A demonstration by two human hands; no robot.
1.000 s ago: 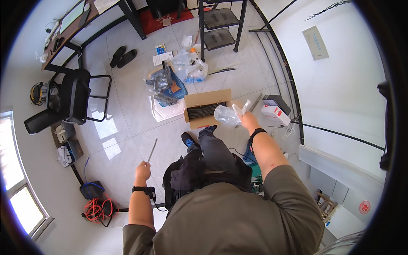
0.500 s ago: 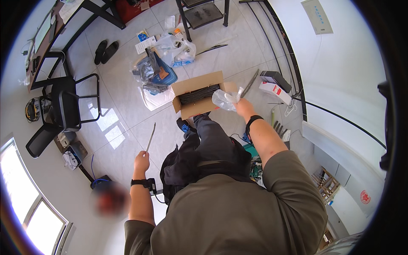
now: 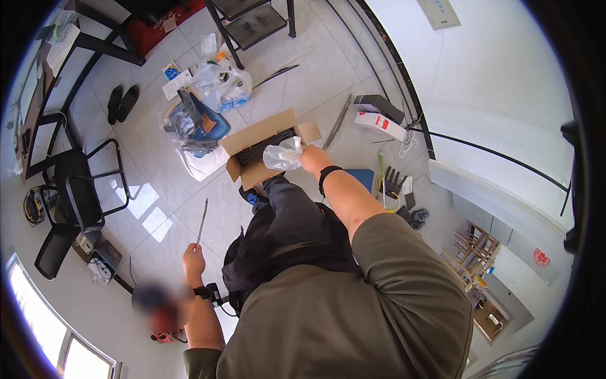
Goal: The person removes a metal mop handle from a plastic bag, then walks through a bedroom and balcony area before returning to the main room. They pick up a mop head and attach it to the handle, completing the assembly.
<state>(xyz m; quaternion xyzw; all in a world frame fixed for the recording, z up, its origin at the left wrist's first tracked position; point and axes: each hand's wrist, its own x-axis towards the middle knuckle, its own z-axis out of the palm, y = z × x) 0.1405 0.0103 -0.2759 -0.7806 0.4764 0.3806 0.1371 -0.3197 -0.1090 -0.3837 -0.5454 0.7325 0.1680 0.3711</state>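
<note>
My left hand [image 3: 194, 260] is closed around the lower end of a thin grey rod [image 3: 202, 222], which points up and away from me. Between the fingers of my right hand [image 3: 314, 158] is a crumpled clear plastic bag [image 3: 282, 155], hanging over the right side of an open cardboard box [image 3: 278, 121]. Dark, long ribbed pieces [image 3: 265, 147] lie packed inside the box; I cannot make out their exact kind. The bag hides part of the box's contents. The box stands on the floor just beyond my feet.
A black chair [image 3: 76, 183] and a desk [image 3: 47, 114] stand at left. Beyond the box are plastic bags [image 3: 221, 85], a blue item [image 3: 211, 126] and a black metal rack [image 3: 255, 28]. Small boxes [image 3: 380, 124] and tools [image 3: 394, 180] lie at right. A blurred person [image 3: 165, 306] is at lower left.
The view has shifted, moving the room leftward in the picture. Both hands keep hold of the rod and the bag, and the bag now hangs more over the box.
</note>
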